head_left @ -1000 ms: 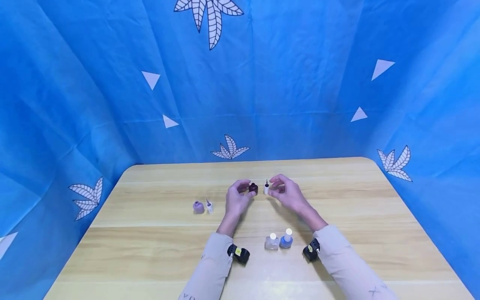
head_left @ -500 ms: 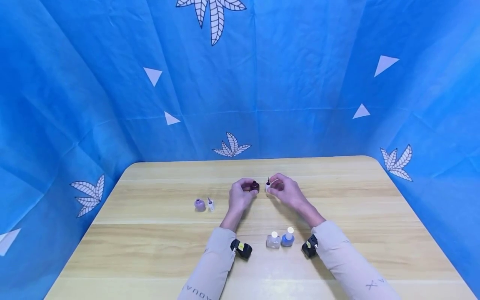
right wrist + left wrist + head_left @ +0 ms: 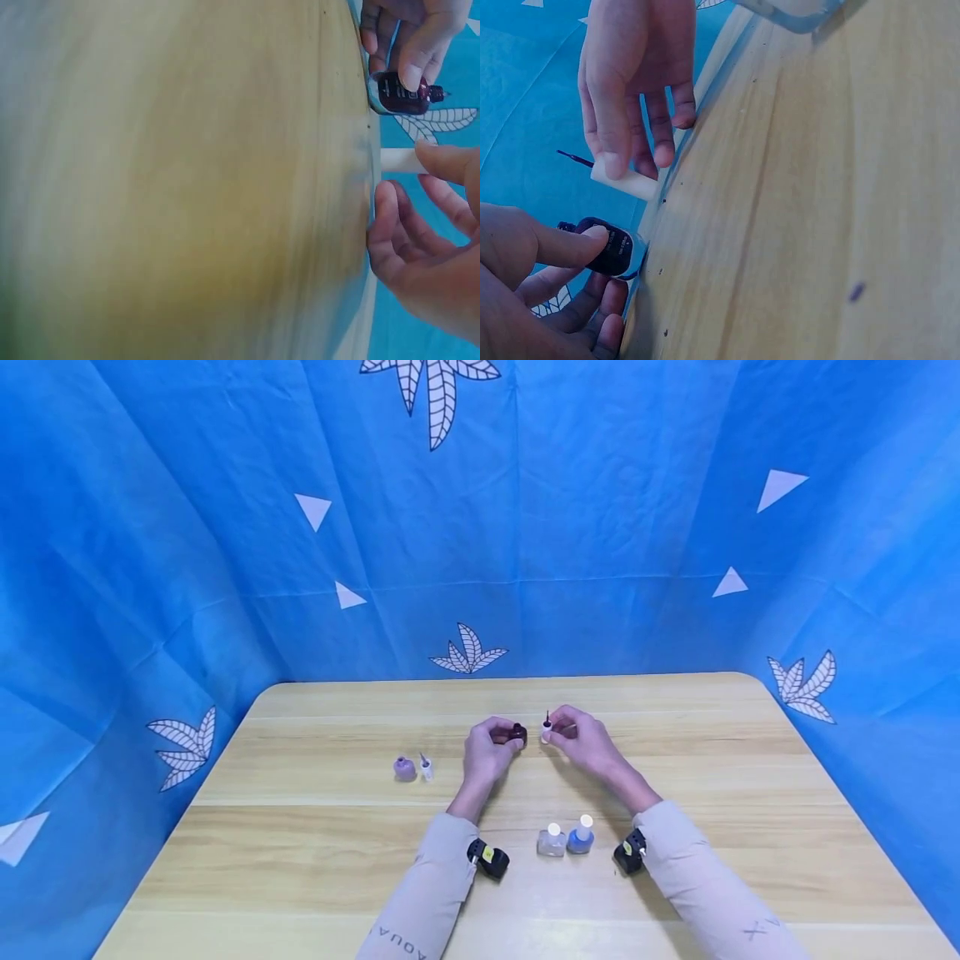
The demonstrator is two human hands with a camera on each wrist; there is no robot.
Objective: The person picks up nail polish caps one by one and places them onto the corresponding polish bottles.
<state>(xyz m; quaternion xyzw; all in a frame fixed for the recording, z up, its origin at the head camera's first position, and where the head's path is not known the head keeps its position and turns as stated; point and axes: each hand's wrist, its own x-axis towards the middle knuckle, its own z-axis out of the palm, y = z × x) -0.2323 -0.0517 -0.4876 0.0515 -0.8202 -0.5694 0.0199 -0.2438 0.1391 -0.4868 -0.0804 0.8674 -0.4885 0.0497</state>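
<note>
Bottle (image 3: 616, 255), dark, sits pinched between left fingers (image 3: 562, 246), white brush cap (image 3: 634, 184) pinched between right fingers (image 3: 610, 131).

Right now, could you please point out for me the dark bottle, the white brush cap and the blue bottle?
Dark bottle (image 3: 616, 252): left wrist view, on its labelled side.
White brush cap (image 3: 636, 184): left wrist view, on its white side.
Blue bottle (image 3: 580, 842): head view, on its body.
</note>
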